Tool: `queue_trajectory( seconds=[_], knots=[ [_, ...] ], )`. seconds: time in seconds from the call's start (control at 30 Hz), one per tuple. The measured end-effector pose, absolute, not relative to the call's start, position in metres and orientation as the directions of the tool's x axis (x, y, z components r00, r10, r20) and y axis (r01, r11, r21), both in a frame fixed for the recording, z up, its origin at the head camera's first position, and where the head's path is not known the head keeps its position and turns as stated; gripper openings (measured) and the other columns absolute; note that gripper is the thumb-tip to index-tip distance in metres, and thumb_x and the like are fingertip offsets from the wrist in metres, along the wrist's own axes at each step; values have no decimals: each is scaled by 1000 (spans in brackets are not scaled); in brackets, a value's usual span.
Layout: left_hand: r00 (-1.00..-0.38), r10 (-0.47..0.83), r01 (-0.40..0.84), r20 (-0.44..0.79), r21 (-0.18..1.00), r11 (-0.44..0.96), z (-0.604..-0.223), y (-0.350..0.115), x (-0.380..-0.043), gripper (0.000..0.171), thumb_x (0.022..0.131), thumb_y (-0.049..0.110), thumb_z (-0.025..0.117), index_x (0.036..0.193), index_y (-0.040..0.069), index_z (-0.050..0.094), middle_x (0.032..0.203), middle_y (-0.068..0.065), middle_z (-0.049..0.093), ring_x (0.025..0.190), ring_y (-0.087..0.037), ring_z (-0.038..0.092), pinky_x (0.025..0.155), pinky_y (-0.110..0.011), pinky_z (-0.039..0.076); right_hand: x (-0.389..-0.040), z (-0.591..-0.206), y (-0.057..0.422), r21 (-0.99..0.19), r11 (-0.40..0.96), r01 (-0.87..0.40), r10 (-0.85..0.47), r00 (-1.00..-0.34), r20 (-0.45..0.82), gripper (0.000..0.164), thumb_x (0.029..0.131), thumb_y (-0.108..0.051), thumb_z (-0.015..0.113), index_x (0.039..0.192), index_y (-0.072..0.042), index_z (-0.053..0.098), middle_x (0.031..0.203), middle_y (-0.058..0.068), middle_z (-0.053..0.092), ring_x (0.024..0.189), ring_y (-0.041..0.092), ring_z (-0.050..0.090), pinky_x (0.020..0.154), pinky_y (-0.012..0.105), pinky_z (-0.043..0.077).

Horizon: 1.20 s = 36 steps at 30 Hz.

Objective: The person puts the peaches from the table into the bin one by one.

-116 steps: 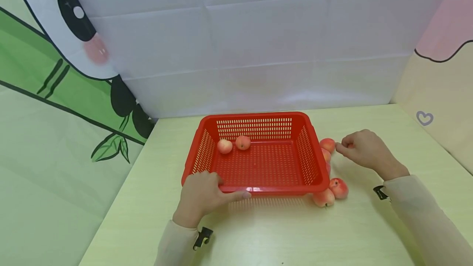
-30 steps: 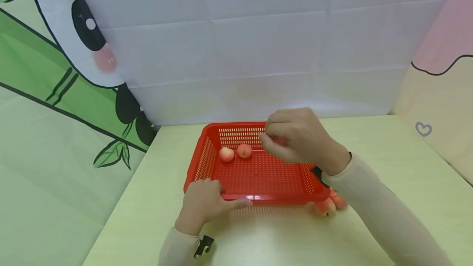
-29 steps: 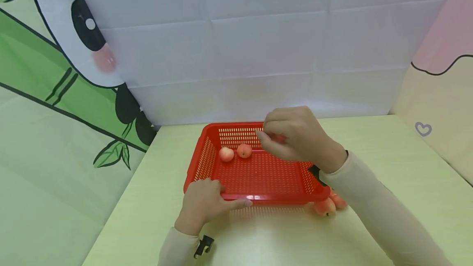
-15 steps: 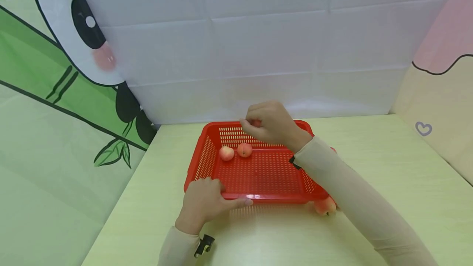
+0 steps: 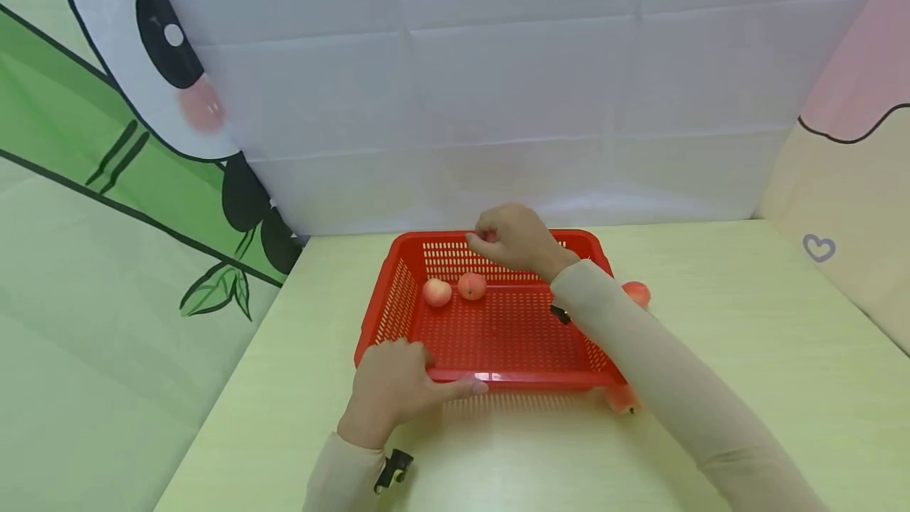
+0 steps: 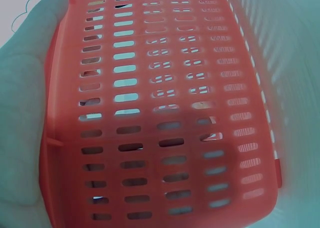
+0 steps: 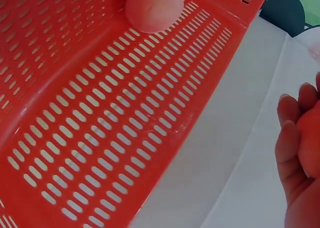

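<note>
A red plastic basket [image 5: 498, 330] with slotted walls stands on the table. My left hand [image 5: 389, 385] grips its near left rim, thumb lying along the front edge; in the left wrist view that hand lies beside the slotted wall [image 6: 125, 82]. Above the back part of the basket, my right hand [image 5: 517, 239] holds a peach [image 7: 310, 140], best seen in the right wrist view with fingers curled round it. Two more peaches, one paler [image 5: 437, 292] and one redder [image 5: 472, 286], sit inside near the back left.
Outside the basket's right side lies a peach [image 5: 637, 293], and another [image 5: 622, 399] is by its near right corner, partly covered by the right sleeve [image 5: 661, 354]. A white cloth backdrop [image 5: 512, 101] hangs behind the table [image 5: 526, 457].
My right hand has gone from the peaches on the right to above the basket's back, carrying one peach. Lately it has dipped slightly. The left hand keeps its hold on the rim.
</note>
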State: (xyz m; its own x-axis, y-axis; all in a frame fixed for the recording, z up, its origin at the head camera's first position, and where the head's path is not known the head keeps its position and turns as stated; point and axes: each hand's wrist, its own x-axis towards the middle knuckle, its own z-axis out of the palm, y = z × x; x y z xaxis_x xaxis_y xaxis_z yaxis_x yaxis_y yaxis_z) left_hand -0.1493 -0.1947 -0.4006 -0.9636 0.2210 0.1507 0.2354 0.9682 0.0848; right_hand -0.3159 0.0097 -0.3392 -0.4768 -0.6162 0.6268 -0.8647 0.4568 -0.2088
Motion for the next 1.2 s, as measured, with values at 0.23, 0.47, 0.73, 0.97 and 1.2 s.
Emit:
queue_trajectory(
  seconds=[0.23,0.47,0.73,0.97,1.2],
  knots=[
    [-968,211,226,136,104,969,-401,-193,-149,81,60,99,28,48,20,43,40,6,34,42,-10,36,44,-26,30,-326,-354,14,-341,490,-802,-660,-597,456,27,87,-18,58,61,-17,51,56,-4,37,55,12,32,56,28,32],
    [-966,215,230,147,100,968,-401,-194,-148,82,60,99,27,48,19,43,40,6,35,41,-11,37,44,-27,32,-334,-367,17,-418,512,-750,-695,-648,312,4,83,-16,57,81,-17,61,76,-3,53,70,14,45,66,33,42],
    [-965,222,235,140,91,968,-401,-194,-150,81,60,99,26,49,20,44,40,6,36,42,-11,38,45,-26,33,-336,-377,20,-516,549,-657,-723,-683,100,36,82,-8,67,115,-7,54,99,0,52,89,16,48,77,32,45],
    [-957,235,253,171,94,963,-401,-194,-150,80,60,98,29,47,20,40,38,7,29,40,-9,31,42,-26,27,-337,-380,22,-547,567,-616,-723,-690,28,37,85,-3,59,119,-5,44,90,5,50,82,16,47,73,31,42],
    [-959,230,247,163,96,964,-401,-195,-149,80,60,98,29,47,20,40,38,7,28,40,-9,31,42,-26,27,-335,-379,21,-548,568,-614,-722,-691,26,30,89,-3,54,117,-4,43,90,5,49,84,16,46,74,30,42]
  ],
)
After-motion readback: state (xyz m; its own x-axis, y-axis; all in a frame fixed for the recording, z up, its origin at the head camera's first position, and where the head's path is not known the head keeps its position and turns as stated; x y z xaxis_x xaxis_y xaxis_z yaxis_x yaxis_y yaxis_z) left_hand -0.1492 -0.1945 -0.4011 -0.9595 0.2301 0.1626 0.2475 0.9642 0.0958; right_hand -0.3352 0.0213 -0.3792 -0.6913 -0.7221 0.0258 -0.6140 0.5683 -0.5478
